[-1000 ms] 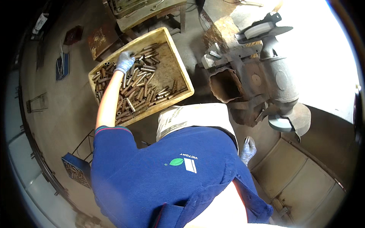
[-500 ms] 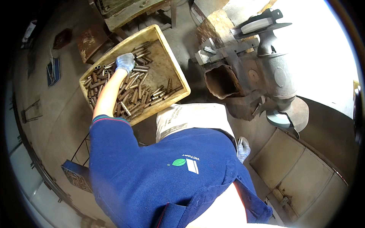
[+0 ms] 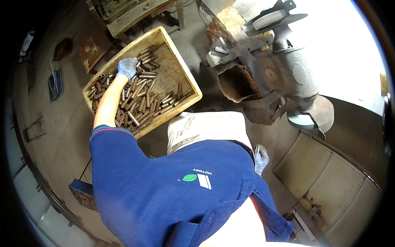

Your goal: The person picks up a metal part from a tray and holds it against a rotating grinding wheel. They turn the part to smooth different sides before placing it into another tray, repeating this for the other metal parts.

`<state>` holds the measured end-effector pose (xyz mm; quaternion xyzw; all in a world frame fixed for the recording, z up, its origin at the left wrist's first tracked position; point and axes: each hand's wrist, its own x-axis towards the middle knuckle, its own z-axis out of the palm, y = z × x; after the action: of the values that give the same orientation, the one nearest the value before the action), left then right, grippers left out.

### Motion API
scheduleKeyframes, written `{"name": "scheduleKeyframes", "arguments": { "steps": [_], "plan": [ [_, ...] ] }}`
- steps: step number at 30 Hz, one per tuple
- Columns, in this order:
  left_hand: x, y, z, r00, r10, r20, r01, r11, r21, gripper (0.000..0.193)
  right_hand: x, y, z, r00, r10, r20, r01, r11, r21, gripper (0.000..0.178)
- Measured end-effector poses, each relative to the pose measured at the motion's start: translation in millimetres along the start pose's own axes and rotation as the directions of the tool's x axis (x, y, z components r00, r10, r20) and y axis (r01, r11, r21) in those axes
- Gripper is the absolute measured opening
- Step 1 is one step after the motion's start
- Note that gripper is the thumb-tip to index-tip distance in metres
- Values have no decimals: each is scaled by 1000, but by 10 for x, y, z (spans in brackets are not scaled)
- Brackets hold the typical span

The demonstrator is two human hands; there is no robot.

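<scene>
Evidently, the gloved left hand (image 3: 127, 68) is down among short metal tubes (image 3: 142, 104) in the yellowish tray (image 3: 172, 70) — fingertips hidden, so I cannot tell whether they pinch one — while the gloved right hand (image 3: 261, 160) hangs beside the body, its finger spacing unclear. Sound handling calls for gripping tube walls, clear of open ends. The tubes appear brown, rusty-looking, some brighter, jumbled mostly leftward.

We see white glare burning out upper right, beside grey machine (image 3: 294, 74); light apparently enters there. Left floor (image 3: 57, 111) dim, dark shadow beside tub (image 3: 170, 61). Fisheye bends wall panels (image 3: 26, 187) near rim; corners black. We find far-left details murky.
</scene>
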<state>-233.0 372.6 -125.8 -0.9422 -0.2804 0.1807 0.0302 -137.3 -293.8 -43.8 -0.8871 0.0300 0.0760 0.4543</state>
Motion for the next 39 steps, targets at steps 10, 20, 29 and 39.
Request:
{"name": "scheduleKeyframes", "arguments": {
  "steps": [10,20,29,39],
  "plan": [
    [168,210,-66,992,14,129,-28,993,111,20,-98,-92,-52,999,-10,40,13,997,-77,18],
    [-366,612,-1086,983,-174,52,-28,-427,-904,12,-77,-207,-19,994,-103,39,107,990,-93,17],
    [-855,2966,-2025,848,531,13,283,-431,-857,21,514,-1851,185,731,-681,54,675,732,92,30],
    [-1130,4033,-2168,762,647,21,237,-250,-939,29,521,-1532,-4,713,-652,-258,646,754,-119,36]
  ]
}}
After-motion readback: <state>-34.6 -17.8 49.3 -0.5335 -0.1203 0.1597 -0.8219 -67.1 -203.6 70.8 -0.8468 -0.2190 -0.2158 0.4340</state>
